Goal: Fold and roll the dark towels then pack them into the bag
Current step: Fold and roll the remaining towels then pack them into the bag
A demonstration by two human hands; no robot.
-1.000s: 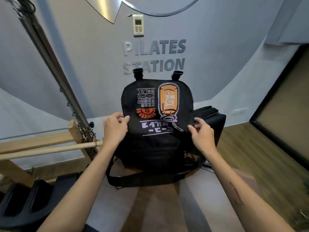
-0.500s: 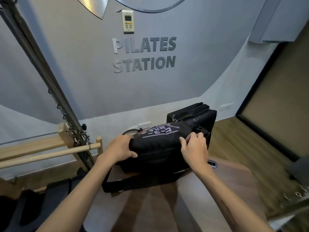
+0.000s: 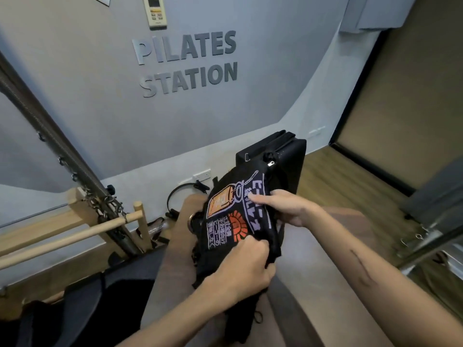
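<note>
A black bag (image 3: 233,221) with an orange, white and lilac print lies on the brown padded surface (image 3: 325,276), turned so its printed face points up and to the left. My left hand (image 3: 240,269) grips the bag's near lower edge. My right hand (image 3: 285,206) pinches its right side, fingers on the print. A zip pull (image 3: 270,163) shows at the bag's far end. No dark towels can be seen.
A black case (image 3: 288,156) stands upright behind the bag. Wooden bars (image 3: 75,234) and a metal spring frame (image 3: 62,156) are at left. A black ring (image 3: 180,196) lies by the wall. Wood floor lies at right, dark pads at lower left.
The bag was upright with its print facing me, then laid flat, and is now rotated sideways. My left hand moved from its left side to its near edge.
</note>
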